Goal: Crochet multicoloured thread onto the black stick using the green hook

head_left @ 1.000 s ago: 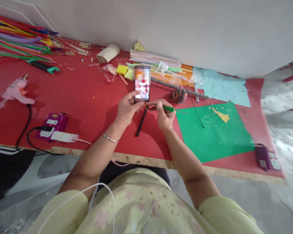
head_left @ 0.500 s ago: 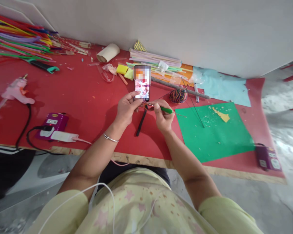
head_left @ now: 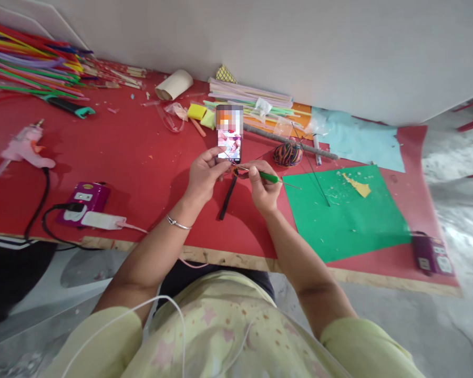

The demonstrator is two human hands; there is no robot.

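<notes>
My right hand (head_left: 265,193) is closed around a crochet hook (head_left: 269,178) with a green handle, its metal shaft pointing left. Thumb and fingers of my left hand (head_left: 203,176) pinch multicoloured yarn (head_left: 235,170) at the hook's tip; the small loops are hard to make out. From my right hand, a strand runs toward the dark multicoloured yarn ball (head_left: 287,154). Just beyond my fingers a lit phone (head_left: 230,144) faces me. Below the yarn between my hands, a narrow black strip (head_left: 228,197) slants down.
A green sheet (head_left: 350,220) with scraps lies right, under a thin dark rod. A grey stick (head_left: 319,150) and straws (head_left: 252,93) lie behind. On the left are a pink glue gun (head_left: 23,147), a purple power socket (head_left: 87,197) with cables, and coloured pipe cleaners (head_left: 31,60).
Both hands stay almost in place. Between my fingertips, the hook and yarn have shifted very slightly, and a bit of orange yarn shows more at the hook's tip.
</notes>
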